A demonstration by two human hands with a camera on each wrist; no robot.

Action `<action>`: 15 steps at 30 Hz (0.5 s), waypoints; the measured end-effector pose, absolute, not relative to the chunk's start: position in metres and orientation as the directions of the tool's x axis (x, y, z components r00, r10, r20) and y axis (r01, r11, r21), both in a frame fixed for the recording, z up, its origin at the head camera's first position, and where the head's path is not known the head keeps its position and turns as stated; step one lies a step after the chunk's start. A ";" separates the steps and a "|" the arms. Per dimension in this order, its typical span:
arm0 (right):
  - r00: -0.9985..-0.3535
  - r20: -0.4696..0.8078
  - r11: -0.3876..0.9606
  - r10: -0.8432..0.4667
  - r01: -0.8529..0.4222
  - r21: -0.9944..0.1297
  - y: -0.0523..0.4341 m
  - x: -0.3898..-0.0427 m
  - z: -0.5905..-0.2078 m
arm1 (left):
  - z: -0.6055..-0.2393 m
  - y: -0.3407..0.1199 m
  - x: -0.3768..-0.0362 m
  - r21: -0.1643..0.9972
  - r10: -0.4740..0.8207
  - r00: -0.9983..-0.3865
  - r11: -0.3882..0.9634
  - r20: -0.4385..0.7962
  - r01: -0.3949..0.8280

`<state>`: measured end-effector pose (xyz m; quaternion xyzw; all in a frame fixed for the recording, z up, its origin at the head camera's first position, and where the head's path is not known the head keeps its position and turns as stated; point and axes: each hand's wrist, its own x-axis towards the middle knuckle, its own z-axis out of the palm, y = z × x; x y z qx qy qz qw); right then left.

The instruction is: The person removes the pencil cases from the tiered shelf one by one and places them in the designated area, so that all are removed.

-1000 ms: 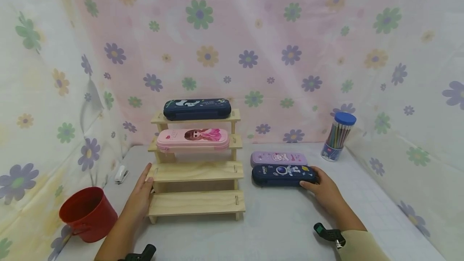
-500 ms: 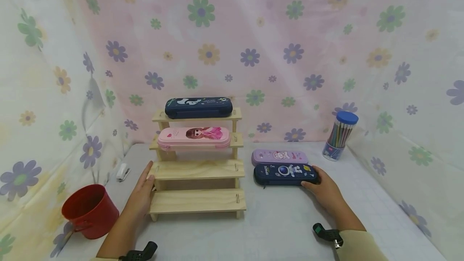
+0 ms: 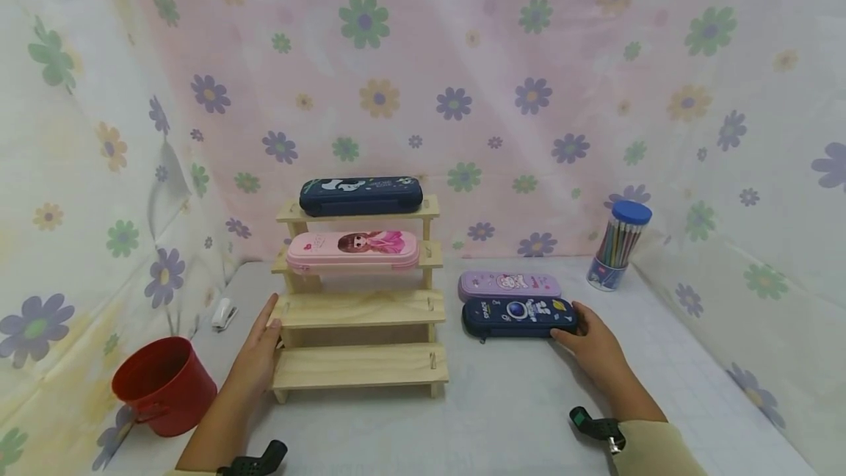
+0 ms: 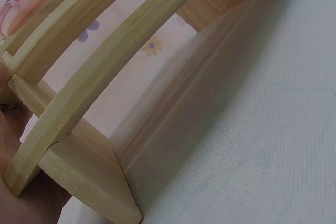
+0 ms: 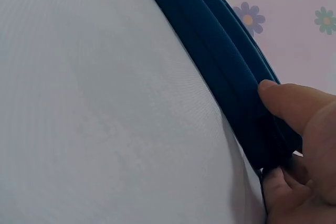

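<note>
Pinching one end of the navy space case (image 3: 515,319), right of the wooden rack (image 3: 360,366), with my right hand (image 3: 596,345), I rest my left hand (image 3: 256,352), fingers loosely extended, along the rack's left side, presumably to steady it.

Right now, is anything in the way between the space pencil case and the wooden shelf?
Nothing I can see. The right hand holds the space pencil case by its right end; only tabletop shows between it and the wooden shelf. The purple case lies behind it.
</note>
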<state>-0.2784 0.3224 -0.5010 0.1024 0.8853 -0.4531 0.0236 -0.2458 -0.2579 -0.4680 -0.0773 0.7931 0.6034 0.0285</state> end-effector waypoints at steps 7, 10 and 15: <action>-0.970 -0.096 0.623 0.225 0.219 -0.751 0.309 -0.268 -0.489 | -0.468 -0.255 -0.246 0.947 -0.108 -0.982 0.268 -0.155 -0.178; -0.971 -0.035 0.668 0.236 0.188 -0.720 0.292 -0.262 -0.478 | -0.468 -0.256 -0.247 0.948 -0.102 -0.984 0.270 -0.148 -0.171; -0.980 0.023 0.686 0.199 0.123 -0.717 0.261 -0.255 -0.467 | -0.468 -0.256 -0.247 0.946 -0.121 -0.980 0.266 -0.159 -0.187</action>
